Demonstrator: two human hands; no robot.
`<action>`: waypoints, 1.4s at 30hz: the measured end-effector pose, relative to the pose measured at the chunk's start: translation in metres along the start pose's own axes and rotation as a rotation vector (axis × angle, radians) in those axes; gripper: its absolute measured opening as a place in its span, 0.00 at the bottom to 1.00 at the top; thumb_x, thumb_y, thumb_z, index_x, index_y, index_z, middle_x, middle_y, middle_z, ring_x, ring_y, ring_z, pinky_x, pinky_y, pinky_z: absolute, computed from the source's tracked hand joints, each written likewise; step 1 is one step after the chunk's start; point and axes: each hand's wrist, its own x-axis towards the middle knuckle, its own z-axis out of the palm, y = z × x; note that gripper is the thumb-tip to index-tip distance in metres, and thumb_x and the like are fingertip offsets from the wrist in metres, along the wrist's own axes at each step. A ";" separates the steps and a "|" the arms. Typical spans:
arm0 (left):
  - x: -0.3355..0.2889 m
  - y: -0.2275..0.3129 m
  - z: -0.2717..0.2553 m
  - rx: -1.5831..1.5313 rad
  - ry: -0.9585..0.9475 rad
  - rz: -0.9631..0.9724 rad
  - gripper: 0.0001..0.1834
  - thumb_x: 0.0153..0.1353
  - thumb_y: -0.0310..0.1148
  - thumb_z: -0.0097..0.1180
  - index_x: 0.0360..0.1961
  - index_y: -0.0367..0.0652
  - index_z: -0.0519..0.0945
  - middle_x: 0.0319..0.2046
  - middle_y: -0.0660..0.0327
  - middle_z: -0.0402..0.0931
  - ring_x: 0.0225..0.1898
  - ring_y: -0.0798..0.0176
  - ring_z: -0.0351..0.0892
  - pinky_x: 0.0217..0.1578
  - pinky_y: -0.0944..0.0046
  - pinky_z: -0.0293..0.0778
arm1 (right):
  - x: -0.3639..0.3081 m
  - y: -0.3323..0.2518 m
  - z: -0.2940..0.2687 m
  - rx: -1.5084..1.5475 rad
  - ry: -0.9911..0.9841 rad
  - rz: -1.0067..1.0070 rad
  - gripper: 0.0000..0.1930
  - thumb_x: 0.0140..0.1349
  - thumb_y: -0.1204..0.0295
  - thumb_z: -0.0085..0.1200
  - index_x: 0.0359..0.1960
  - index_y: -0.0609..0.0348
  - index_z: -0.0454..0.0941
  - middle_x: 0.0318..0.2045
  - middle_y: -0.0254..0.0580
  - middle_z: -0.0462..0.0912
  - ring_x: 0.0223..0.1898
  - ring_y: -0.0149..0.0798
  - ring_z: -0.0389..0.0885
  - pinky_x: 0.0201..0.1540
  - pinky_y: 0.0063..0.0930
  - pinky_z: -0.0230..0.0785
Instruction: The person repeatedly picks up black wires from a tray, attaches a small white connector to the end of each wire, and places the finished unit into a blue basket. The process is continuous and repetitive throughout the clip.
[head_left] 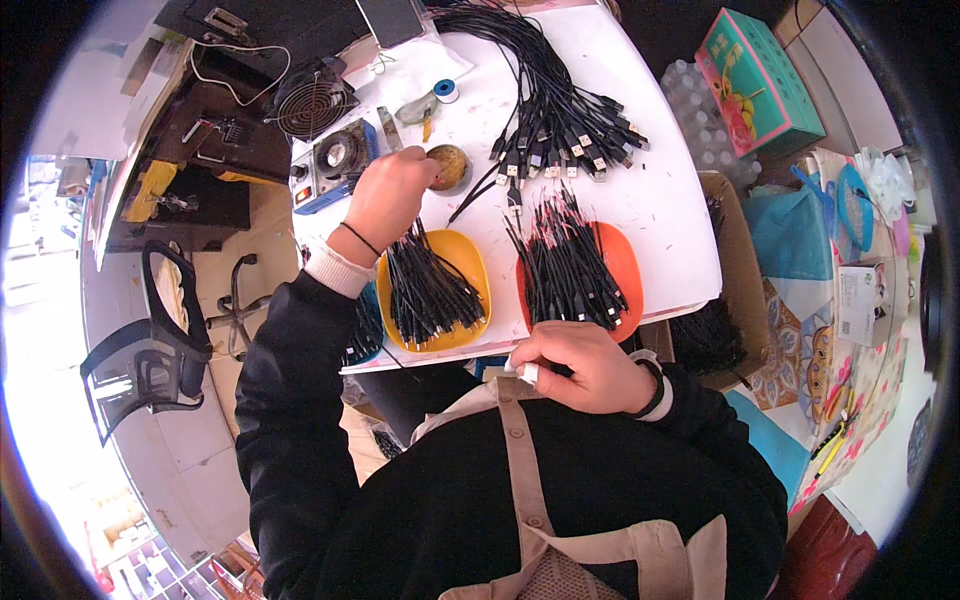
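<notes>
My left hand (392, 198) is closed in a pinch at the rim of a small round tin of brown paste (452, 166). What its fingertips hold, if anything, is hidden. My right hand (588, 368) is curled in front of my chest, at the table's front edge, with a small white piece (528, 373) at the fingertips. I cannot make out whether it is held or wrapped on a finger. Between the hands, a yellow tray (472, 262) carries short black cables (425, 295). An orange tray (622, 268) carries more black cables (565, 270) with reddish stripped wire ends.
A big bundle of black USB cables (565, 120) lies across the back of the white table (670, 220). At its left stand a blue-cased fan device (340, 160), a round fan grille (308, 105) and a blue-centred spool (445, 91). A cardboard box (745, 290) stands right of the table.
</notes>
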 end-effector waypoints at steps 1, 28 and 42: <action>0.002 0.000 0.001 0.002 -0.001 -0.002 0.04 0.47 0.20 0.53 0.26 0.38 0.79 0.28 0.53 0.75 0.33 0.48 0.79 0.35 0.54 0.76 | 0.000 0.000 -0.001 0.002 -0.005 0.005 0.08 0.58 0.79 0.52 0.40 0.60 0.74 0.32 0.41 0.78 0.29 0.38 0.78 0.33 0.30 0.71; -0.047 -0.046 -0.043 -0.086 0.239 -0.235 0.05 0.52 0.22 0.59 0.30 0.34 0.79 0.29 0.51 0.74 0.33 0.46 0.76 0.35 0.55 0.72 | -0.004 -0.006 0.012 -0.058 -0.004 0.095 0.08 0.58 0.77 0.52 0.40 0.62 0.74 0.32 0.45 0.79 0.34 0.46 0.79 0.37 0.35 0.70; -0.060 -0.108 -0.024 0.035 0.254 -0.296 0.03 0.54 0.24 0.55 0.29 0.36 0.79 0.31 0.50 0.72 0.34 0.44 0.77 0.36 0.51 0.74 | 0.005 -0.006 0.023 -0.088 -0.042 0.151 0.07 0.60 0.76 0.52 0.39 0.62 0.74 0.31 0.45 0.78 0.33 0.47 0.79 0.37 0.35 0.70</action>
